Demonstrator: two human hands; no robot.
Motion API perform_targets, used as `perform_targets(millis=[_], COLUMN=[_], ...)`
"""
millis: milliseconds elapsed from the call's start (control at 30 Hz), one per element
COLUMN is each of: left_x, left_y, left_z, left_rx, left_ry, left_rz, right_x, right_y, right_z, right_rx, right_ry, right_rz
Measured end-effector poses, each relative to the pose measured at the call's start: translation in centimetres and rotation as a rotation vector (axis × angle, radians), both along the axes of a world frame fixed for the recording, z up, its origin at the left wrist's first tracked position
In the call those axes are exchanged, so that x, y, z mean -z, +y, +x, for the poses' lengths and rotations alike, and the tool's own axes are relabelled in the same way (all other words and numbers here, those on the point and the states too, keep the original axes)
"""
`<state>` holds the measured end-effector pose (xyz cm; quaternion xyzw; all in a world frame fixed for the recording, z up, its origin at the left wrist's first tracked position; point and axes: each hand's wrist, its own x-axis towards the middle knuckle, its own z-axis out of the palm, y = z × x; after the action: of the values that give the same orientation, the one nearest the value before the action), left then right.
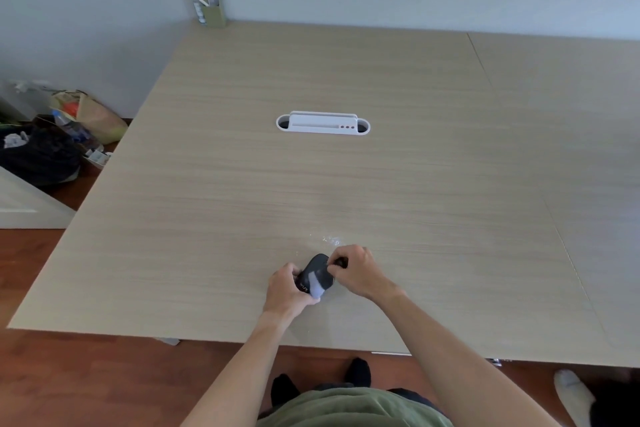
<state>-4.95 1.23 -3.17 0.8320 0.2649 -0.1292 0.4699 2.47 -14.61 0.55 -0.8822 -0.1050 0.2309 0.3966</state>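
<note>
Both hands are meeting over the near middle of the table (207,184) - the left hand (289,288) is cupping a dark bundle (317,270) from its left side, fingers curling snugly round the lower end, while the right hand (356,274) is pinching the bundle's upper right edge between thumb and fingertips. The bundle is looking soft and rounded, like rolled fabric, and is showing a pale grey patch and some small white lettering too blurred to read. It is sitting between the two hands, low over the tabletop; whether it is touching the wood is hard to tell. Just beyond the right hand a few shiny specks (330,239) are glinting on the surface. Further back, a white cable tray (323,123) is lying set into the middle of the table, and a small cardboard box (211,9) is standing at the far left corner against the wall. Off to the left, on the floor, a black bag (41,156) and a plastic bottle (69,125) are lying in a heap of clutter - well apart from the action.
</note>
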Motion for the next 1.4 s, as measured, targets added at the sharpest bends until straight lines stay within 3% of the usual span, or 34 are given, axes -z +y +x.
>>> perform_targets(millis=[100, 267, 433, 633, 800, 967, 1133, 1267, 1400], left_x=[0.1, 0.1, 0.1, -0.4, -0.8, -0.9, -1.3, -1.5, -1.7], left_y=[0.2, 0.4, 0.5, 0.1, -0.1, -0.2, -0.3, -0.4, -0.4], left_z=[-0.1, 0.2, 0.7, 0.7, 0.7, 0.8, 1.0, 1.0, 1.1], left_rx=[0.022, 0.024, 0.052, 0.065, 0.048, 0.047, 0.035, 0.043, 0.048], left_ry=[-0.014, 0.032, 0.051, 0.065, 0.068, 0.096, 0.118, 0.119, 0.126], left_rz=[0.015, 0.000, 0.046, 0.092, 0.078, 0.070, 0.077, 0.093, 0.108], right_x=[0.8, 0.9, 0.5, 0.5, -0.4, -0.3, -0.7, -0.4, -0.6], right_y=[-0.9, -2.9, -2.5, -1.1, -0.1, 0.1, 1.1, 0.9, 1.1], right_z=[0.0, -0.3, -1.1, 0.2, 0.9, 2.2, 2.8, 3.3, 3.4], right_rx=[-0.029, 0.260, 0.125, 0.413, 0.119, 0.297, 0.108, 0.166, 0.157], right_ry=[0.022, -0.114, 0.015, -0.255, -0.090, -0.183, -0.065, -0.055, -0.021], right_rz=[-0.021, -0.005, 0.049, 0.072, 0.031, 0.010, -0.051, -0.165, -0.125])
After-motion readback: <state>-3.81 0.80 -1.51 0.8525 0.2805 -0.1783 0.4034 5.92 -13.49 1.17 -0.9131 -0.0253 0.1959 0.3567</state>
